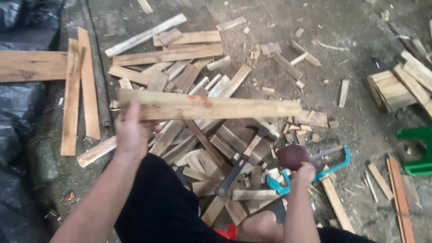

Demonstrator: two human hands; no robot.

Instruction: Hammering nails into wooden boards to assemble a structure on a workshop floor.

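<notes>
Overhead, left hand (131, 130) grips a long plank (209, 107); right hand (303, 173) seemingly closed on a teal-framed saw (330, 167).

Both forearms are seen bare, with no sleeves, gloves, watch or rings visible. Black trousers (166, 211) are worn, covering the legs between the two arms. A bare foot (263, 227) is seen just beside the trousers.
</notes>
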